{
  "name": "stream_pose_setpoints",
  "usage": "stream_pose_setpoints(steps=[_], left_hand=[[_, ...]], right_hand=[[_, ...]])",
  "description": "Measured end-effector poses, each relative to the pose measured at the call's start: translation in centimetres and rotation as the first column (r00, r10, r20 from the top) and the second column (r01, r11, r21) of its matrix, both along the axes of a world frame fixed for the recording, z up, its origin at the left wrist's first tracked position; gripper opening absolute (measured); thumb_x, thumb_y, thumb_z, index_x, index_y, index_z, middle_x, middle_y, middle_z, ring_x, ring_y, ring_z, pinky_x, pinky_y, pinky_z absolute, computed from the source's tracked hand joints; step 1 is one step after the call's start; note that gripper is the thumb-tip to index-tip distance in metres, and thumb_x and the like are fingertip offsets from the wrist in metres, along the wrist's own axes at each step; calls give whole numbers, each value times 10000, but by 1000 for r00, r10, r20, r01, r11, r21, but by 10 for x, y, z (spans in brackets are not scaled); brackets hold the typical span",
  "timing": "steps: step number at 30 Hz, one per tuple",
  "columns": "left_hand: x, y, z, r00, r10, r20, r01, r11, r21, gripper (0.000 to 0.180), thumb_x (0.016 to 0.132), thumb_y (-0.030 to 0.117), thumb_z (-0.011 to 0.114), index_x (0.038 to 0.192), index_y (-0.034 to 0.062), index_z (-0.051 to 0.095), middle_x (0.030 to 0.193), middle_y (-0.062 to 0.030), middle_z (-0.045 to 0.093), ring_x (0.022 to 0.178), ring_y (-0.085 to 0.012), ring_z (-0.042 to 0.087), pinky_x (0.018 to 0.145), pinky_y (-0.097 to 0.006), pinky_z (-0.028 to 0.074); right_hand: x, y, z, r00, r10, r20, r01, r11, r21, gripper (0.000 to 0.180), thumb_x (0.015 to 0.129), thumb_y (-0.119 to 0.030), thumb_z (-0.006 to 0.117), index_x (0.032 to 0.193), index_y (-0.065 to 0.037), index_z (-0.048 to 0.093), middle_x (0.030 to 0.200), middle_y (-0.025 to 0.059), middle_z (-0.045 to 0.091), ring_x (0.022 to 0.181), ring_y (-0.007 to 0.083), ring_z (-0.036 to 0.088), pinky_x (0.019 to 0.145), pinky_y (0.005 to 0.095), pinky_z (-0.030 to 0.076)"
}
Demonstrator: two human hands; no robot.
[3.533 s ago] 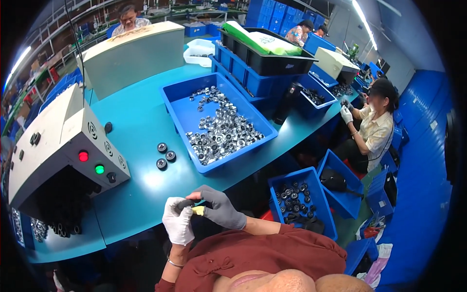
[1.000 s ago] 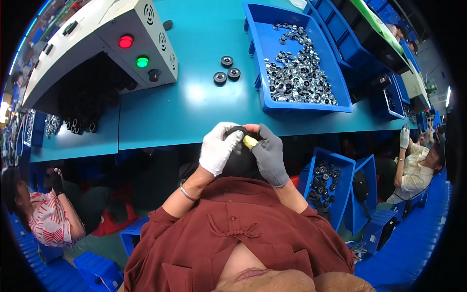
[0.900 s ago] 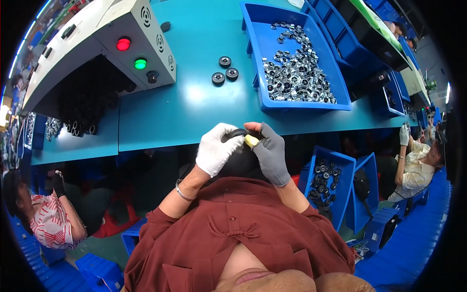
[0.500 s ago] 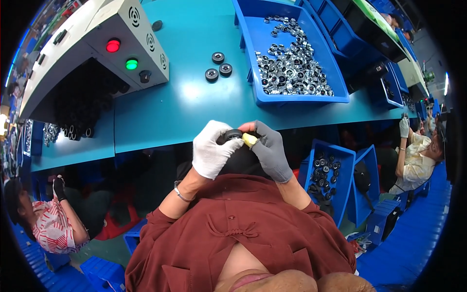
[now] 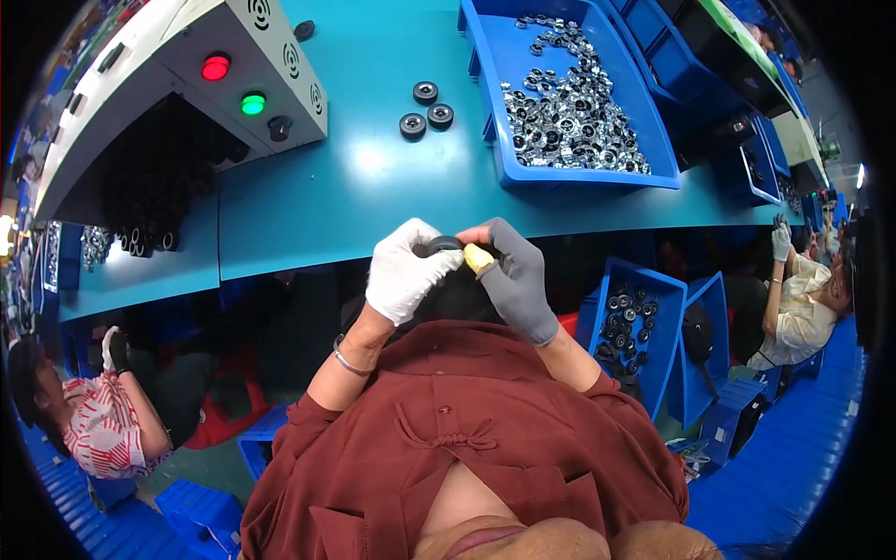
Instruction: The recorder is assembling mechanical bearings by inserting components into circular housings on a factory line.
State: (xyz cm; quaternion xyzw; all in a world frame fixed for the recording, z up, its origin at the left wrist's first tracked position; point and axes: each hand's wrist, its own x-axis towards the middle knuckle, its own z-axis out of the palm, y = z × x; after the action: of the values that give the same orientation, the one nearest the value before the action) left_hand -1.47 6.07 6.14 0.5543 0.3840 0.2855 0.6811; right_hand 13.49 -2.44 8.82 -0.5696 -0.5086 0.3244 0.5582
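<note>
A small black wheel (image 5: 444, 245) is held up in front of my body, beyond the table's near edge. My left hand (image 5: 403, 271), in a white glove, pinches it between thumb and fingers. From the other side my right hand (image 5: 515, 280), in a grey glove, closes on the wheel's right edge with its bare index fingertip and its thumb. A yellow wrap (image 5: 478, 258) covers that thumb's tip. Gloved fingers hide part of the wheel.
Three black wheels (image 5: 427, 114) lie on the teal table (image 5: 364, 201). Behind them, a blue bin (image 5: 586, 177) holds many shiny wheel hubs. A white machine (image 5: 177, 79) with red and green lights stands left. Right of my lap, a blue crate (image 5: 644, 269) contains black wheels. Two co-workers sit either side.
Both hands have risen slightly with the wheel between them, and the wheel has tilted a little. The view has shifted slightly.
</note>
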Motion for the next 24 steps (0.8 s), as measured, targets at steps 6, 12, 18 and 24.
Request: stream_pose_setpoints(steps=[6,12,18,24], left_hand=[[1,-5,17,980,10,-197,54,947,317,181,788,33,802,900,24,661,808,3,665,704,-58,583,642,-238,501],[1,-17,4,987,97,129,-96,995,-13,180,854,-6,726,1016,-3,647,842,-28,670,710,-81,605,659,-229,505],[-1,-19,4,989,126,81,-126,992,-11,128,882,-15,681,992,-32,618,778,-79,668,644,-121,637,602,-248,524],[-13,-13,5,998,66,22,-66,998,-9,107,872,-21,682,961,-34,624,774,-75,669,641,-122,643,601,-241,523]], right_hand=[[17,2,-7,984,111,-141,-126,987,-104,222,935,-12,568,1123,10,684,1030,31,660,872,63,553,786,218,444],[11,6,-1,996,62,-61,-65,997,-44,256,903,15,576,1130,4,695,1001,49,636,895,101,574,792,227,447],[12,9,-9,988,117,-100,-121,992,-34,245,881,9,597,1096,3,714,968,55,630,870,116,574,770,242,451],[10,4,-13,991,130,30,-130,991,-6,214,877,-8,621,1066,0,721,909,43,609,782,112,536,696,252,431]])
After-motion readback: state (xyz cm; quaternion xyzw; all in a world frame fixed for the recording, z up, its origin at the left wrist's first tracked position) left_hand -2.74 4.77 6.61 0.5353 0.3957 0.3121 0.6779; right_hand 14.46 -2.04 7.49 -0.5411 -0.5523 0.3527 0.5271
